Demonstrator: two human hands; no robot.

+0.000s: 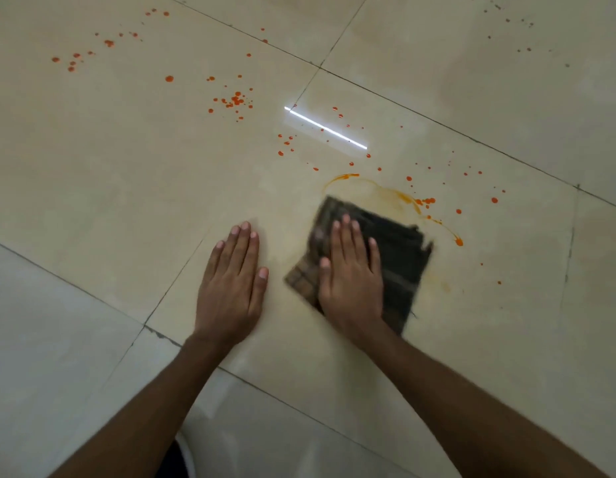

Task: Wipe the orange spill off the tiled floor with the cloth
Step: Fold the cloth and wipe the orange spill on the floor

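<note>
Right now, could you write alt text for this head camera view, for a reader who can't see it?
Seen from above, a person's right hand presses a dark folded cloth flat on a beige tiled floor, beside a smeared orange streak. The left hand rests flat on the tile next to it. Orange droplets dot the floor beyond the hands.

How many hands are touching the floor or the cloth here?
2. The left hand rests flat on the bare tiled floor, just left of the cloth. The right hand presses flat on the dark cloth, beside the orange smear.
</note>
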